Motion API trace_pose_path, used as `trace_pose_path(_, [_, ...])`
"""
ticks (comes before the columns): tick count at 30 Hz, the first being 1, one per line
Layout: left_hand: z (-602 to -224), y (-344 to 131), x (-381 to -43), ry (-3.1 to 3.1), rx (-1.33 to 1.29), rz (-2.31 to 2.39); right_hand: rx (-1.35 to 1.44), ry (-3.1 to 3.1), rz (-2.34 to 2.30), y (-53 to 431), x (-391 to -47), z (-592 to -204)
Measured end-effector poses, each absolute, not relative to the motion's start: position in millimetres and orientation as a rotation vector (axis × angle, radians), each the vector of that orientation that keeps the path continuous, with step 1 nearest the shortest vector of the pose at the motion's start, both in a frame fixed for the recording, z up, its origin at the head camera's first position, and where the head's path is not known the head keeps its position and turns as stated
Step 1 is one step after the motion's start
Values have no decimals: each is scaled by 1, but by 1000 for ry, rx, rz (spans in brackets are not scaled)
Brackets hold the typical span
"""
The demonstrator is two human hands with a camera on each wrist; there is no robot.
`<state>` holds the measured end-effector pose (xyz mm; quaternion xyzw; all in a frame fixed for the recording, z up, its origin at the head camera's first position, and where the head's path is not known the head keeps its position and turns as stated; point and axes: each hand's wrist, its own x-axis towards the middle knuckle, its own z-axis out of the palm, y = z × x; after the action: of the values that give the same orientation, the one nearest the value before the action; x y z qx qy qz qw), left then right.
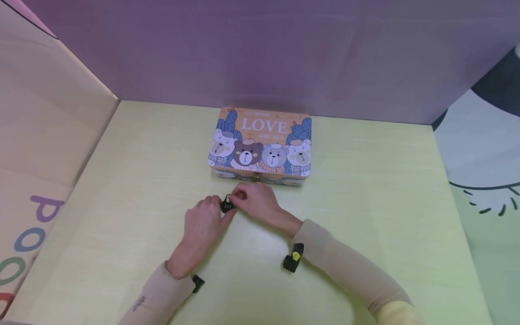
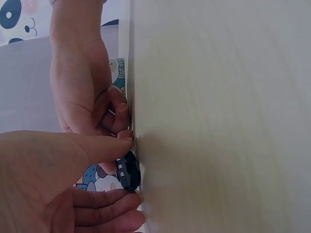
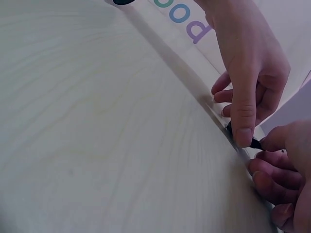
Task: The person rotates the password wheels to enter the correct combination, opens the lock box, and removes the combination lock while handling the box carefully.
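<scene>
A small black combination padlock with number dials on its face is held just above or on the table, in front of the tin box. My left hand grips its body between thumb and fingers; the left wrist view shows the dials of the padlock between them. From the other side, my right hand pinches at the shackle, its remaining fingers curled. Behind the hands stands an orange tin box printed with bears and the word LOVE, lid down, with a small metal clasp at its front.
The pale wooden table reaches up to a purple backdrop behind the box. Printed panels flank it on both sides. A black wrist device is strapped at the right sleeve.
</scene>
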<state>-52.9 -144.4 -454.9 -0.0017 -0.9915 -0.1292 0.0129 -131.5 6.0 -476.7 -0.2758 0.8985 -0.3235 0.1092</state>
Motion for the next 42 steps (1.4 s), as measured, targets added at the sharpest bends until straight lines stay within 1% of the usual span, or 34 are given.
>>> trace_pose_path(42, [-456,-143,-53,-3077,-21,-336,-720,2658,-913,1,-128,-476])
